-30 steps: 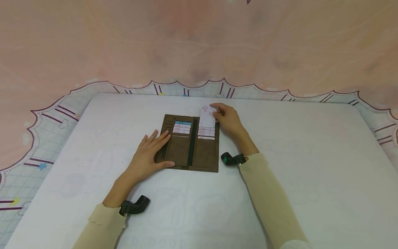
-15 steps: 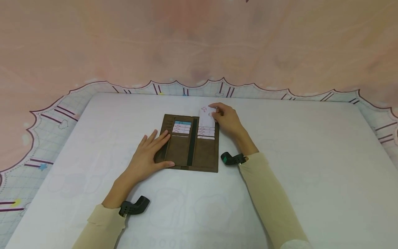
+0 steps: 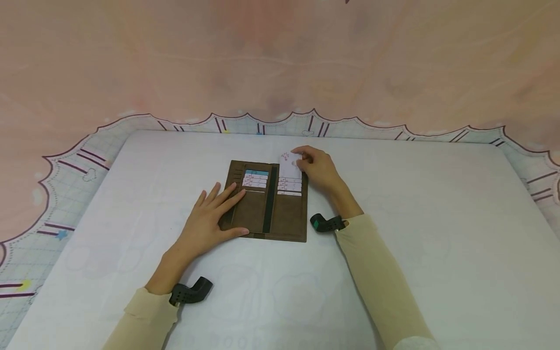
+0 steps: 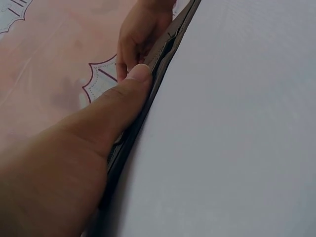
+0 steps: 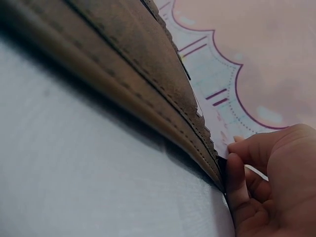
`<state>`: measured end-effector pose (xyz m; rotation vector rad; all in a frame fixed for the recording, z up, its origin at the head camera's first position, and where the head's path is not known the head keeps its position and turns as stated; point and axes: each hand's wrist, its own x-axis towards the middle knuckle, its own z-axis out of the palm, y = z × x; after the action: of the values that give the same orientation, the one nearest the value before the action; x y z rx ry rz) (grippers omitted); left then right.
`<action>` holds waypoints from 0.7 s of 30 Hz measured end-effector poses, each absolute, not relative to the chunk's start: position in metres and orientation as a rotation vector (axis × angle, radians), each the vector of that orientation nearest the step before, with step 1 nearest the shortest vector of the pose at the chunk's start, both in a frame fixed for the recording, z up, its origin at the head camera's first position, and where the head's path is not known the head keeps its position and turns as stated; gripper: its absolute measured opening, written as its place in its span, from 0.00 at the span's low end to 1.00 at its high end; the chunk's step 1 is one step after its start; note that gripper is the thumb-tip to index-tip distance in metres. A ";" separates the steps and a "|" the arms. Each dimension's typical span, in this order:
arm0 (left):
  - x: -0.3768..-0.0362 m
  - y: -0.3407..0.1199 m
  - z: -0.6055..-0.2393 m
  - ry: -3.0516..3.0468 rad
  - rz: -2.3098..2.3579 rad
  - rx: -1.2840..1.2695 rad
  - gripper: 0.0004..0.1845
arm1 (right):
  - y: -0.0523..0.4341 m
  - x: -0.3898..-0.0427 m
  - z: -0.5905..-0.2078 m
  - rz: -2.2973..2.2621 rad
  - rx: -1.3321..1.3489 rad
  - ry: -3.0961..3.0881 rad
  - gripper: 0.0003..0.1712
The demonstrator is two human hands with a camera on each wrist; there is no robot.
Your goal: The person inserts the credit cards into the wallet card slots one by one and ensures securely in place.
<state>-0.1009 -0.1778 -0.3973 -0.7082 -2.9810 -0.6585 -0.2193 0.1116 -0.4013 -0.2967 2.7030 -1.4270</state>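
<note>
A brown wallet (image 3: 288, 221) lies spread flat on the white table, with a dark band (image 3: 270, 204) down its middle. My left hand (image 3: 207, 221) rests on its left side with fingers spread; in the left wrist view the thumb (image 4: 118, 103) lies along its near edge. At the top right of the wallet, my right hand (image 3: 320, 167) pinches a white card (image 3: 288, 167) with reddish print between thumb and fingers. The card's lower part is hidden in a slot. The right wrist view shows these fingers at the wallet's stitched edge (image 5: 143, 79).
Several white cards (image 3: 289, 186) show in the slots below the held card. More cards (image 3: 255, 180), one with a blue top, sit in the left panel. The white tabletop (image 3: 437, 218) ends at a patterned cloth (image 3: 280, 127) at the back.
The held card sits slightly lower, and my right hand has moved down a little with it. My left fingers have shifted slightly right over the wallet.
</note>
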 end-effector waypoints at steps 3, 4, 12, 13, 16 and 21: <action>-0.100 -0.177 -0.397 -2.986 -0.638 -0.690 0.48 | 0.112 -0.219 -0.401 -1.424 -0.296 2.701 0.17; -0.100 -0.177 -0.396 -2.986 -0.634 -0.685 0.48 | 0.112 -0.219 -0.400 -1.423 -0.298 2.703 0.17; -0.101 -0.175 -0.396 -3.005 -0.619 -0.655 0.48 | 0.113 -0.216 -0.400 -1.402 -0.337 2.733 0.14; -0.101 -0.175 -0.396 -3.009 -0.618 -0.651 0.48 | 0.113 -0.216 -0.400 -1.401 -0.340 2.734 0.13; -0.101 -0.176 -0.397 -3.021 -0.614 -0.643 0.48 | 0.113 -0.216 -0.401 -1.406 -0.351 2.737 0.13; -0.100 -0.177 -0.399 -3.025 -0.621 -0.638 0.49 | 0.113 -0.216 -0.403 -1.408 -0.345 2.736 0.13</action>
<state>-0.1005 -0.1767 -0.3986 -0.6381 -3.0249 -0.6214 -0.2158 0.1130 -0.4028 -0.3450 2.7355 -1.4085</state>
